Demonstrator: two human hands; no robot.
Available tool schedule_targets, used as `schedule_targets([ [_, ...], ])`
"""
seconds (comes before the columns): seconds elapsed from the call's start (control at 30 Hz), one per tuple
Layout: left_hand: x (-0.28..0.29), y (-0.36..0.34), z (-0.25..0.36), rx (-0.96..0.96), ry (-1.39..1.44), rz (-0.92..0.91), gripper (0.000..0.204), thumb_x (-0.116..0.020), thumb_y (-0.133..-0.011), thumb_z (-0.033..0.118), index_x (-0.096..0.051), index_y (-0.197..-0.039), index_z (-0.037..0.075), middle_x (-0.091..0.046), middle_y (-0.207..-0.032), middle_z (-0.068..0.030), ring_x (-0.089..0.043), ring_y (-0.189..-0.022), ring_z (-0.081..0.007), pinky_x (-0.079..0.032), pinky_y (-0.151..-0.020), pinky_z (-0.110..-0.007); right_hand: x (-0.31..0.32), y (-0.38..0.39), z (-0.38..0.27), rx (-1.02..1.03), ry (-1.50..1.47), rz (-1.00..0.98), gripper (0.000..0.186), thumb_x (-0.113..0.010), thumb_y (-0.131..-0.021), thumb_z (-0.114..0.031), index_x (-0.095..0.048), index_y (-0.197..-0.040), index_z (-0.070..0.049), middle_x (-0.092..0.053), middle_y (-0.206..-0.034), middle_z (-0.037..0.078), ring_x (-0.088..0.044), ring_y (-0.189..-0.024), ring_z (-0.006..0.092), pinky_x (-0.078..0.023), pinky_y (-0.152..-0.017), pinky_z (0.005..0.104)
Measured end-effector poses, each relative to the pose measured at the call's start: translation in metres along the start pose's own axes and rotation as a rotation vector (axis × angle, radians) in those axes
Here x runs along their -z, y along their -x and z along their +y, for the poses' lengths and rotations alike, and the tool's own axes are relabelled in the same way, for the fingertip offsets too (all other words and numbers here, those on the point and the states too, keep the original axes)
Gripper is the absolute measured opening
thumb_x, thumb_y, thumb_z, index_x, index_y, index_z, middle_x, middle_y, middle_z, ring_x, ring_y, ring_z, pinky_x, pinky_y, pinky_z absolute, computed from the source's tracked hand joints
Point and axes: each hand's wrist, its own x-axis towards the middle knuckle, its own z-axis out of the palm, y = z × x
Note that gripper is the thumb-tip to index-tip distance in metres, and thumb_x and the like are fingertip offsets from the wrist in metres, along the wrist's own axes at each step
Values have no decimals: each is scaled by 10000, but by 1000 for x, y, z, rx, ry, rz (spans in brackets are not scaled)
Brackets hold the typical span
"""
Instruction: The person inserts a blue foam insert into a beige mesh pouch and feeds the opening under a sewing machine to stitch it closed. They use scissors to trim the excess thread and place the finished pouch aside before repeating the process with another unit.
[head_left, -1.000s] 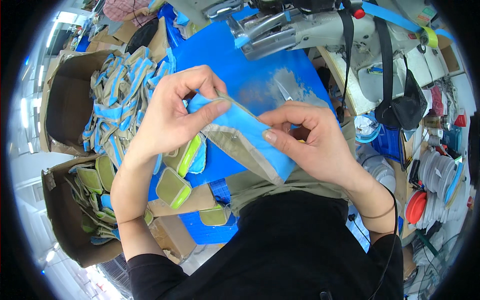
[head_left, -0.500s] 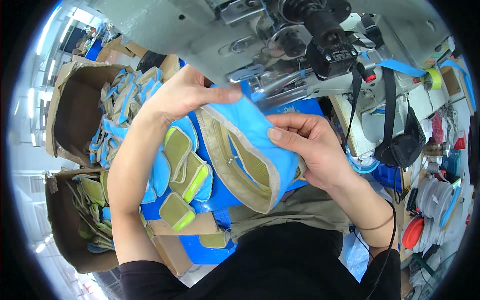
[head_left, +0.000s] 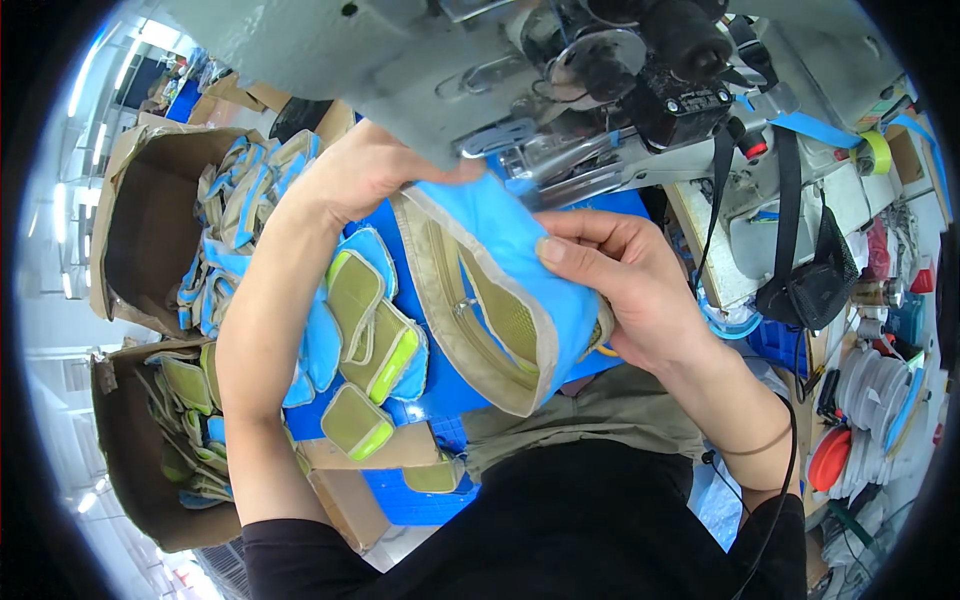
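My left hand (head_left: 385,170) grips the upper edge of a blue and khaki fabric bag piece (head_left: 510,240), its fingertips partly hidden by the overhanging sewing machine (head_left: 460,60). My right hand (head_left: 630,280) pinches the right side of the piece, thumb on the blue cloth. The piece is spread open, showing a khaki band with a zipper (head_left: 465,312) and olive mesh inside. Left of it lie several small olive panels (head_left: 350,290) with bright yellow-green strips and blue backing, on a blue work surface (head_left: 400,240).
Two cardboard boxes (head_left: 130,230) at left hold or adjoin heaps of blue-khaki pieces (head_left: 235,215) and olive panels. On the right, a cluttered bench (head_left: 740,270) carries black straps (head_left: 785,210), a mesh pouch, a tape roll (head_left: 873,153) and stacked spools (head_left: 865,410).
Since a second ago my left hand has moved up beneath the machine head, which fills more of the top view. The bag piece has been opened out, exposing its zipper and mesh.
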Motion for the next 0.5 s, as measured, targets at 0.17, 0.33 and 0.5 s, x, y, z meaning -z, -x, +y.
schedule_targets([
  [0.17,19,-18,-26,-45,42,70,405,-811,-854,84,-697,-1235,7,-719,-1185,-80,-659,-1068,-168,-534,-941,-343,-1,-10,7,81,-81,57,282,-739,-965,-84,-705,-1199,69,-757,-1070,112,-699,-918,111,-560,-829,257],
  [0.33,40,-40,-35,-78,100,116,375,-747,-905,130,-676,-1250,2,-714,-1191,-89,-658,-1078,-181,-532,-952,-349,-4,-15,15,161,-146,98,246,-760,-949,-81,-713,-1147,57,-757,-1027,96,-690,-889,95,-547,-811,240],
  [0.5,47,-56,-34,-116,116,133,358,-683,-956,176,-654,-1265,-3,-708,-1198,-98,-658,-1087,-194,-529,-963,-354,-10,-14,18,170,-149,179,250,-771,-939,-84,-711,-1136,58,-756,-1015,90,-686,-879,91,-541,-800,235],
])
